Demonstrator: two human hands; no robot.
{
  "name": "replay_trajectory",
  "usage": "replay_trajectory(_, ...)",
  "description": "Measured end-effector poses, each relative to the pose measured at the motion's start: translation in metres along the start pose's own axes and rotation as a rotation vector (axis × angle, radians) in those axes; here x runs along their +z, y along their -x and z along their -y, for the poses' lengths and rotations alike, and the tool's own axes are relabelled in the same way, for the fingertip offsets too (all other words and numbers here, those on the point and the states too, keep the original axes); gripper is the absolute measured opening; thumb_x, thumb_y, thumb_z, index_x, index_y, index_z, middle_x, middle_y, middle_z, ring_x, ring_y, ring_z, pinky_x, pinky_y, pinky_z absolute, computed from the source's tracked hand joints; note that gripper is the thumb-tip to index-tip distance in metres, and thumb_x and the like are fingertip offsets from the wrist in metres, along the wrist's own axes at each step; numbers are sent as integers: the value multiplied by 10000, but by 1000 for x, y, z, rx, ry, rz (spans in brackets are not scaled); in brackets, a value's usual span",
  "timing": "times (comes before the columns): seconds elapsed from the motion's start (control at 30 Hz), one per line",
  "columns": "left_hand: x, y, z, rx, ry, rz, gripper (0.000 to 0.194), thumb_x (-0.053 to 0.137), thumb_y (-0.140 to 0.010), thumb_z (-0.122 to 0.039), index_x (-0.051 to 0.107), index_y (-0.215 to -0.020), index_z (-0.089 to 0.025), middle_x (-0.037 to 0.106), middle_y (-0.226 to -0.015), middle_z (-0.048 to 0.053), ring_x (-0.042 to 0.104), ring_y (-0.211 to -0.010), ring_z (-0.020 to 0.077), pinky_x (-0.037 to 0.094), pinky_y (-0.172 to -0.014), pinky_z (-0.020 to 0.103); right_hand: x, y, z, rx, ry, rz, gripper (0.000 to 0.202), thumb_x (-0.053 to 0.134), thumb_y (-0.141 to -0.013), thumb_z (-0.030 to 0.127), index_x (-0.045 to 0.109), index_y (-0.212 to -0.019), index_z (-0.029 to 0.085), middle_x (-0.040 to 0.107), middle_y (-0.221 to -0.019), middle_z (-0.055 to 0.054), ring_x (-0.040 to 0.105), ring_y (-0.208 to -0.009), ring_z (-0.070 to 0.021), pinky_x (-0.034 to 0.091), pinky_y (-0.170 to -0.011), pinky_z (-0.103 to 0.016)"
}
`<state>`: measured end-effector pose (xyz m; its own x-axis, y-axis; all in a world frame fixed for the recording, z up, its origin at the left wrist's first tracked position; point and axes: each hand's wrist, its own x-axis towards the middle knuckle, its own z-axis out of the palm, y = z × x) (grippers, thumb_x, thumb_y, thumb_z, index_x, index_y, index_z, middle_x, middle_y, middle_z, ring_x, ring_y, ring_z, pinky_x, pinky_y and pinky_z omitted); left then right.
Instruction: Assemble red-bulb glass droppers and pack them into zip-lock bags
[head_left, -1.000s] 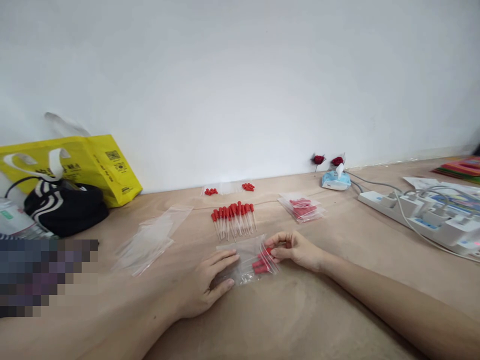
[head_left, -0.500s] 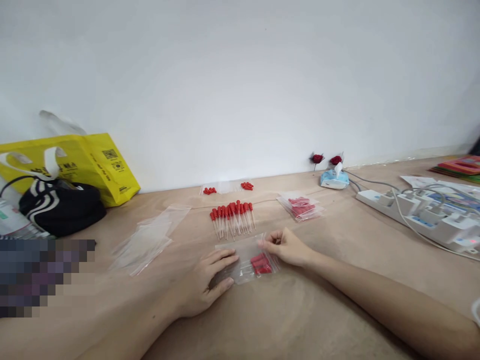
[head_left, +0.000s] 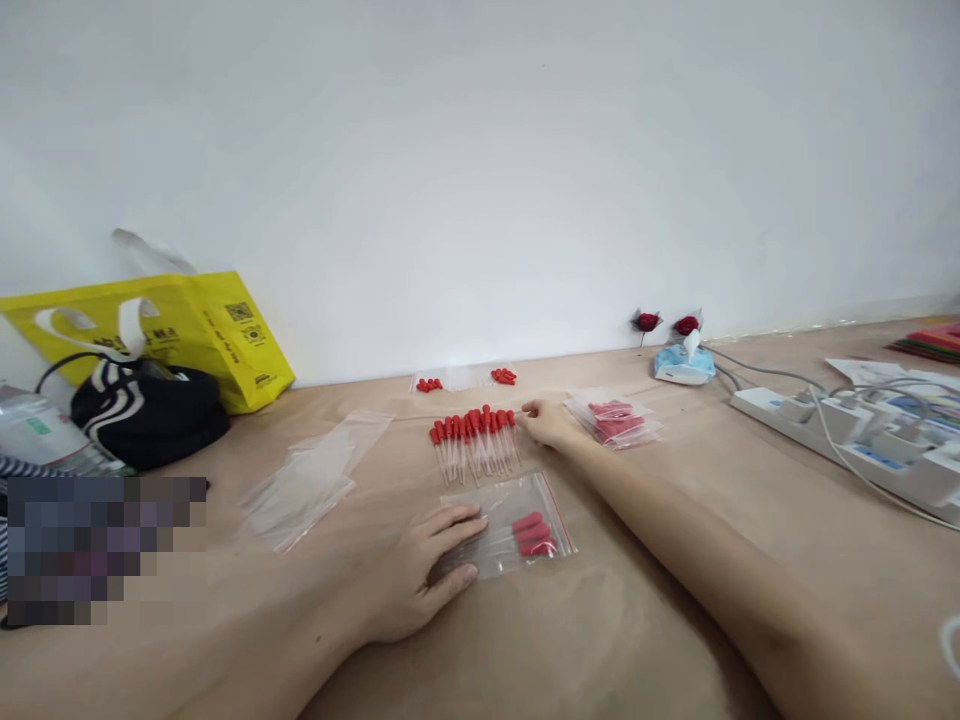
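Observation:
A clear zip bag [head_left: 499, 545] with several red-topped droppers inside lies flat in front of me, its red-lined edge to the right. My left hand [head_left: 439, 565] rests on the bag's left end, fingers spread. Beyond the bag, a row of droppers with red bulbs [head_left: 476, 440] lies side by side on the table. My right hand [head_left: 551, 422] is at the right end of that row, fingertips beside the last red bulb; whether they touch it is unclear. Right of this hand lies a stack of filled bags [head_left: 619, 425].
Flat clear bags [head_left: 307, 485] lie at the left. Two small groups of red bulbs [head_left: 504, 377] rest near the wall. A yellow bag [head_left: 255, 350] and black pouch [head_left: 165, 420] stand far left. A tissue pack [head_left: 684, 368] and power strips [head_left: 840, 430] lie right.
My right hand has let go of the zip bag's right edge and moved forward to the dropper row. My left hand stays on the bag. The view has shifted slightly.

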<state>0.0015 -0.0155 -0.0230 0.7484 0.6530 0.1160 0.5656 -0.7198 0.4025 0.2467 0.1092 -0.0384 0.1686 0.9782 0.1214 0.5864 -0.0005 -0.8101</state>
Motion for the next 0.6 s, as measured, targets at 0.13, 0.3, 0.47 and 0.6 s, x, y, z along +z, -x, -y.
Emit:
replay_trajectory(0.13,-2,0,-2,-10,-10,17,411,442,-838,-341,417,-1245,-288,422,-1312,32,383,-1185,235,306,-990,444,17,-22,3,18,-22,34,142,595,-621,233,651,-730,162,661,-760,-65,593,-717,-190,413,-634,-251)
replay_trajectory(0.3,-3,0,-5,-12,-14,33,398,433,-843,-337,427,-1238,-285,423,-1311,31,376,-1191,235,308,-992,443,19,-22,1,75,-104,52,68,579,-618,196,620,-647,151,584,-504,-18,527,-466,-150,375,-459,-245)
replay_trajectory(0.47,-2,0,-3,-1,-22,39,409,425,-847,-329,407,-1252,-277,407,-1322,39,364,-1199,233,306,-992,445,-7,3,-3,62,-275,-32,173,493,-692,212,521,-854,158,550,-558,20,475,-421,-87,373,-413,-203)
replay_trajectory(0.6,-1,-1,-1,3,-41,43,412,419,-847,-328,399,-1255,-269,403,-1324,42,362,-1200,230,303,-992,449,-40,41,-16,-49,-431,-185,286,443,-744,318,381,-1003,215,501,-651,59,496,-496,-72,414,-465,-191)
